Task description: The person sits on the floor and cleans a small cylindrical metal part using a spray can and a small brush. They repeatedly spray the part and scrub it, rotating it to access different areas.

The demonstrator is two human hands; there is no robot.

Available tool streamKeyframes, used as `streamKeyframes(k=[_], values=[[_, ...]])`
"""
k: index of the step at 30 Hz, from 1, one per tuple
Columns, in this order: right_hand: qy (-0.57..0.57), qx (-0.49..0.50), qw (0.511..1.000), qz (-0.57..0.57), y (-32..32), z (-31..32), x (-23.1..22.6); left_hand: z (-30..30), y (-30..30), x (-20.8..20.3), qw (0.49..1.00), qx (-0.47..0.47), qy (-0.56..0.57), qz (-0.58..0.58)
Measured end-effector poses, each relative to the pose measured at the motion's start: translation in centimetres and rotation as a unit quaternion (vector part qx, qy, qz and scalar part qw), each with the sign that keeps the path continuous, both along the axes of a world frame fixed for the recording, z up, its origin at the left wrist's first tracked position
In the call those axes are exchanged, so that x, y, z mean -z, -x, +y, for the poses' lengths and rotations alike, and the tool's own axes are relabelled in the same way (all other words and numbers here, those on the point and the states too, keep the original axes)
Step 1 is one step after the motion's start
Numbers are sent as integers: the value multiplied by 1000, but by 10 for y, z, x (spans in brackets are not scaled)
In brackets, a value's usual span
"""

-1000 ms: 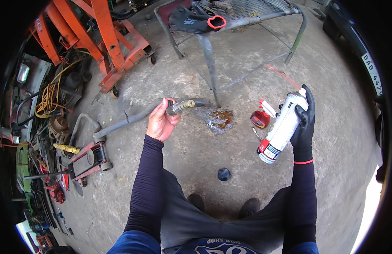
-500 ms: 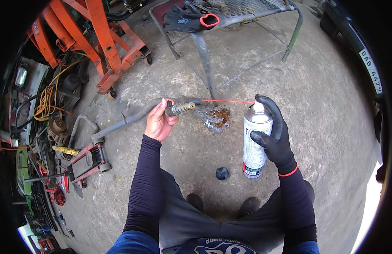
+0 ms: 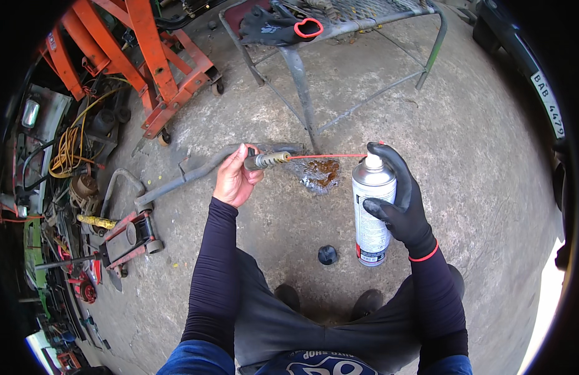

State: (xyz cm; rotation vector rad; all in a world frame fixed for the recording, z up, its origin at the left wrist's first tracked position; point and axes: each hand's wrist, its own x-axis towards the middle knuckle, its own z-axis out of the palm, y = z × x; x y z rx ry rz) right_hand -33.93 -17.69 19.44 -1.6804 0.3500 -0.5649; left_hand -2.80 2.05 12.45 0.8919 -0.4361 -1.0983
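Note:
My bare left hand grips a small solenoid valve, a metal cylinder with a grooved, brassy end pointing right. My right hand, in a black glove with a red cuff edge, is wrapped round a white and silver spray can. Its index finger lies on the white nozzle. From the nozzle a thin red straw runs left, its tip at the valve's grooved end. Below, on the concrete, are a wet brown stain and a round black cap.
A metal-framed mesh bench stands ahead, with a black glove on it. An orange hoist stands at the far left. Nearer lies a floor jack with a long handle. A vehicle's bumper borders the right.
My right hand has brought the spray can slightly left and down, so the straw's tip now meets the valve's end. The valve has tilted nearer level. My left hand has barely moved.

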Motion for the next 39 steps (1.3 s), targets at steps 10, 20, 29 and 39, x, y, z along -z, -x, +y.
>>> streamKeyframes(k=[10,20,29,39], values=[[28,2,999,18,-2,-3,-1,-1,-1,2,1000,9,6,-12],[48,-38,998,12,0,-7,1,-1,-3,1,1000,-15,-27,1],[36,-6,998,44,-4,-9,3,-2,-3,0,998,-16,-45,-38],[60,29,994,83,-21,-16,63,-10,-8,22,971,-74,-172,-147]])
